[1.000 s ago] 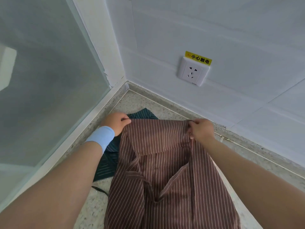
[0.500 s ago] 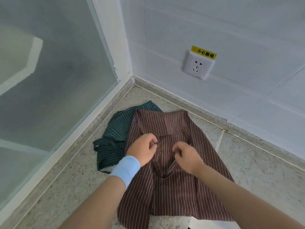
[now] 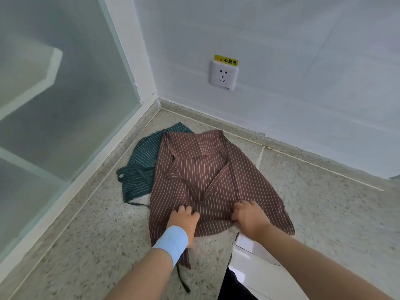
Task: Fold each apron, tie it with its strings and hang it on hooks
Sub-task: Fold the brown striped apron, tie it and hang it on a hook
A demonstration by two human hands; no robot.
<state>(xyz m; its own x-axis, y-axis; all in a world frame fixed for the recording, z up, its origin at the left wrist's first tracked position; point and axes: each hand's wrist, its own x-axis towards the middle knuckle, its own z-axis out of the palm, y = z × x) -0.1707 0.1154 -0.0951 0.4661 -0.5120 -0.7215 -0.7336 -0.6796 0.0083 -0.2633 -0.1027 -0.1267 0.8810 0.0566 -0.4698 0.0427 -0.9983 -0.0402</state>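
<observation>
A brown striped apron lies spread on the speckled floor in a room corner. Its bib is folded down over the body. My left hand, with a light blue wristband, grips the near edge of the brown cloth. My right hand pinches the same edge a little to the right. A green striped apron lies crumpled half under the brown one on the left. A dark string trails on the floor below my left wrist.
A frosted glass partition closes the left side and a white wall the back. A wall socket with a yellow label sits low on that wall. A white object lies at the bottom right.
My hands let go of the apron's top corners, laid it flat, and slid down the cloth to its near edge. The view pulled back from the wall.
</observation>
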